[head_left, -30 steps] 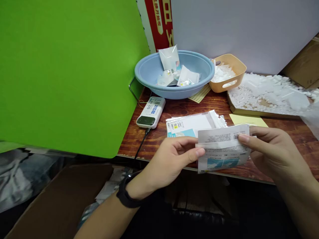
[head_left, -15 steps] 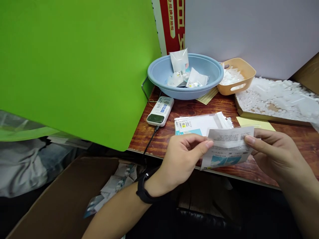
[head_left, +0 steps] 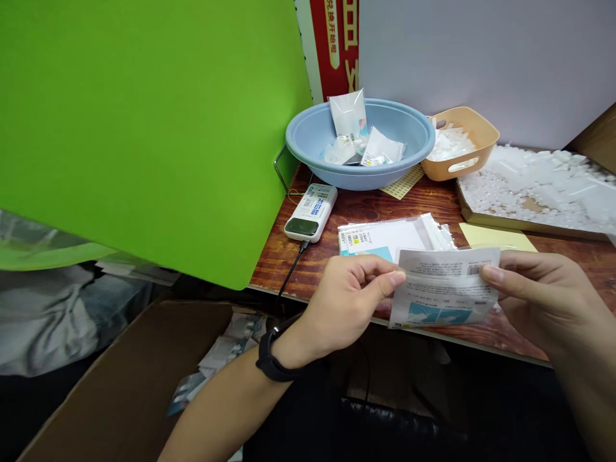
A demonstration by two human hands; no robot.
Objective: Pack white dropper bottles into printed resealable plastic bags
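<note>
A flat clear packet (head_left: 443, 289) with a printed white and teal insert hangs over the front edge of the table, stretched between both hands. My left hand (head_left: 353, 301) pinches its left edge between thumb and forefinger. At the opposite side my right hand (head_left: 548, 295) grips the packet, its thumb on top near a barcode and its other fingers partly hidden behind. Just beyond, a stack of similar clear bags (head_left: 394, 234) lies on the wooden table, partly covered by the held packet and my left hand.
A blue basin (head_left: 308, 154) holds several filled packets. Beside it stand a tan basket (head_left: 481, 138) of white pieces and a shallow tray (head_left: 543, 224) heaped with small white bits. A corded white device (head_left: 315, 208) sits left; below is a cardboard box (head_left: 135, 359) with packets.
The packet is now pulled flatter and straighter between the hands. My right hand has shifted slightly right; my left hand has hardly moved.
</note>
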